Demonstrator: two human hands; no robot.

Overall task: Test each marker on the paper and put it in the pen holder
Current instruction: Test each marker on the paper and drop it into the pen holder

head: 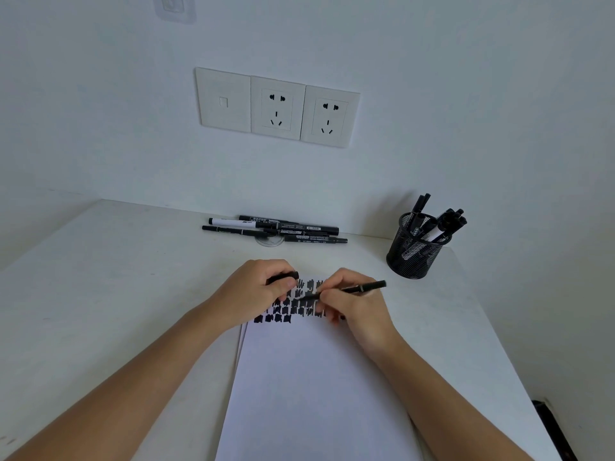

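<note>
both hands work close together over the far end of the paper [309, 377], a little apart from each other. right hand [352, 304] pinches a thin black marker [361, 288] between thumb and fingers, tilted so the tail points up and to the right while the tip end comes down onto the sheet among the black scribbles [293, 304]. left hand [256, 291] curls round a short black cap [283, 277], which pokes out beside the thumb; the heel of that hand rests at the sheet's far left corner. rows of dense black test patches fill the top strip of the paper, and the lower part of the sheet is plain white. a second sheet edge shows just under the left side of the first.

further back on the white table [100, 294], near the wall, a small heap of markers [276, 229] lies flat, mostly black with one white-barrelled, lying roughly parallel and touching one another. a clear round thing sits partly under them; i cannot tell what it is. to the right, well apart from the heap, a black mesh pen holder [414, 256] stands upright with several markers in it, their ends leaning out to the right. on the wall above, three white wall plates [278, 108] sit side by side, two of them sockets.
</note>
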